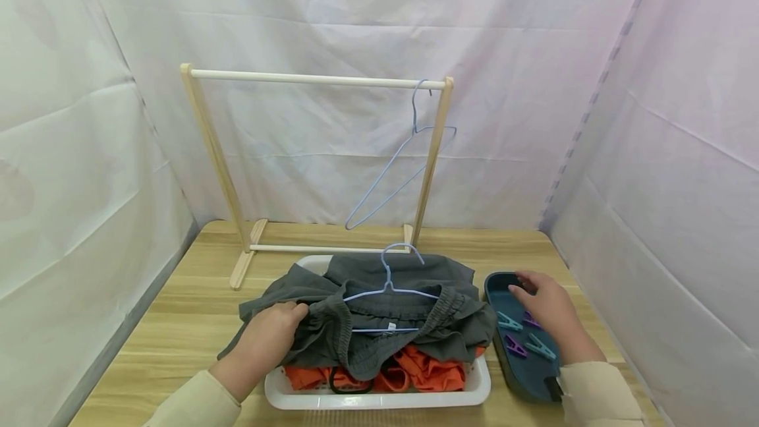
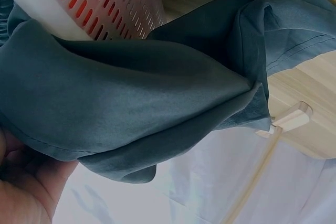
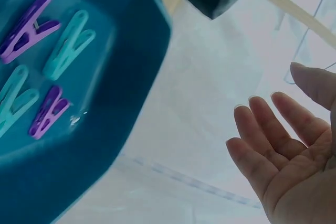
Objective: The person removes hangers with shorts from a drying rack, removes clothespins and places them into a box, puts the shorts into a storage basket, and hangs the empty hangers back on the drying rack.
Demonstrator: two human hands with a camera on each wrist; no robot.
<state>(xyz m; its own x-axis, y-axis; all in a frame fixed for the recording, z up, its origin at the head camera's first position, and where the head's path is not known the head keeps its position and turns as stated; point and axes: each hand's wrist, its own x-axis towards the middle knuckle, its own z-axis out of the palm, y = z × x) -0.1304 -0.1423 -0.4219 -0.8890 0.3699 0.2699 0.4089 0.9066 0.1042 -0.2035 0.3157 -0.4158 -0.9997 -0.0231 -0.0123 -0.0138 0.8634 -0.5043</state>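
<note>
Dark grey elastic-waist pants point(image 1: 403, 348) lie over a white basket point(image 1: 379, 402), a light blue wire hanger point(image 1: 388, 287) set inside the waistband with its hook upright. At the left side of the waistband my left hand point(image 1: 269, 331) grips the grey cloth; the left wrist view shows thumb and fingers point(image 2: 39, 177) at the hem-like edge. My right hand point(image 1: 548, 305) hovers over a dark blue tray point(image 1: 512, 374), fingers spread and holding nothing. Inside the tray lie purple clothespins point(image 1: 516, 346) and teal clothespins point(image 1: 541, 348).
Orange clothing point(image 1: 429, 371) fills the basket under the pants. Behind stands a wooden rack point(image 1: 314, 78) with a white rod; a second blue hanger point(image 1: 379, 180) hangs at its right end. White cloth walls point(image 1: 670, 150) enclose the wooden table point(image 1: 172, 341).
</note>
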